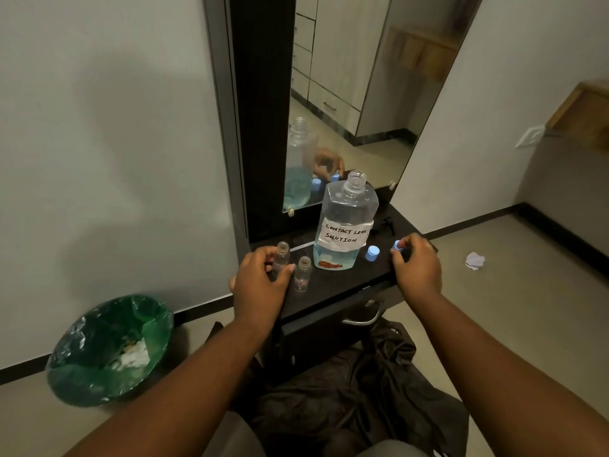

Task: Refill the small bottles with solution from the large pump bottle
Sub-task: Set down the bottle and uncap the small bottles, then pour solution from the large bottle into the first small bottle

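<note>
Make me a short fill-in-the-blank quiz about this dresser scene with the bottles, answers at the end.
1. The left hand grips a small ____ bottle.
2. The right hand pinches a ____ cap.
3. The large bottle bears a label reading contact lens ____.
4. On the floor by the left arm stands a bin lined with a ____ bag.

Answers: clear; blue; solution; green

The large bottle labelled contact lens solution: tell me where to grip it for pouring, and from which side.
Grip the large bottle around its broad body at the paper label, coming from the right. It stands upright with its neck open, so keep it level while lifting. The two small bottles crowd its left side; the right side holds only a loose blue cap, and the right hand is nearest.
</note>
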